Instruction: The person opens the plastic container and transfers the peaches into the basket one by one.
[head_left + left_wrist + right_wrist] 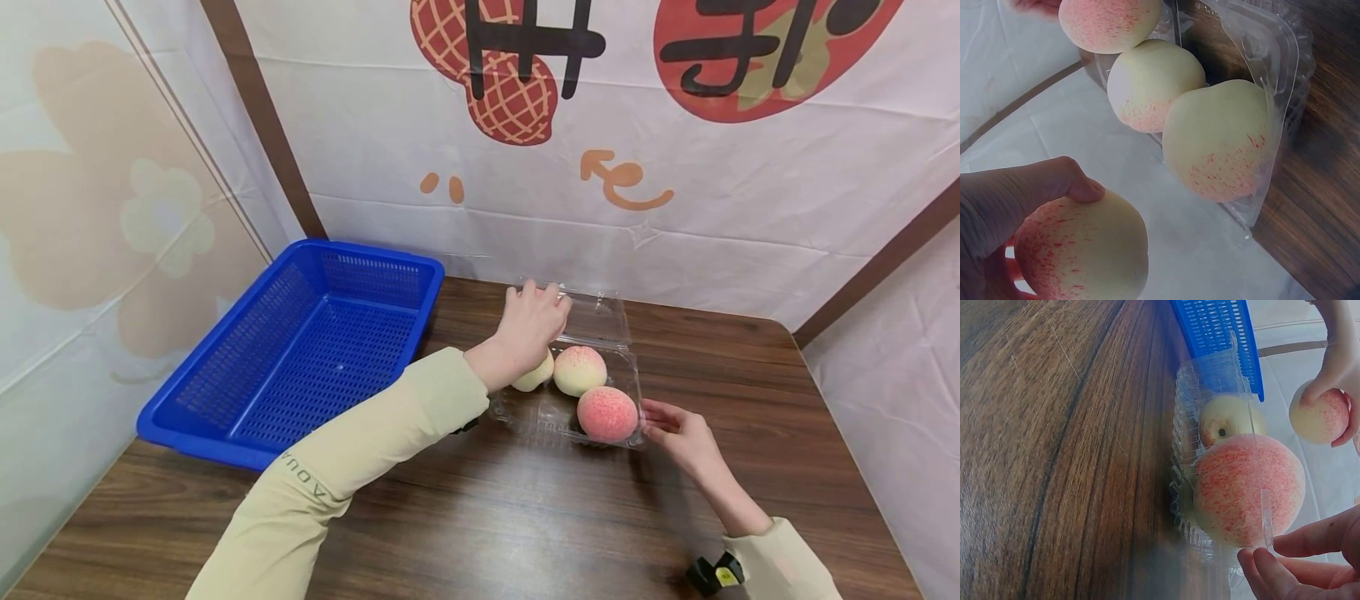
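Note:
My left hand [531, 321] grips a cream peach with red speckles [1100, 250], raised over the clear plastic clamshell box [636, 375]. In the head view that hand hides the peach. Three more peaches sit inside the box: a pink one [607, 414] at the front right, a cream one with a pink blush [580, 371] behind it, and a pale one [531, 377] partly covered by my left wrist. With thumb and fingertips, my right hand [682, 435] pinches the box's right front edge, close to the pink peach.
A blue slotted plastic basket [247, 446] stands on the left of the dark wooden table [510, 525]. The box's transparent lid [600, 321] lies folded back towards the printed fabric wall [360, 150], which rises right behind the table.

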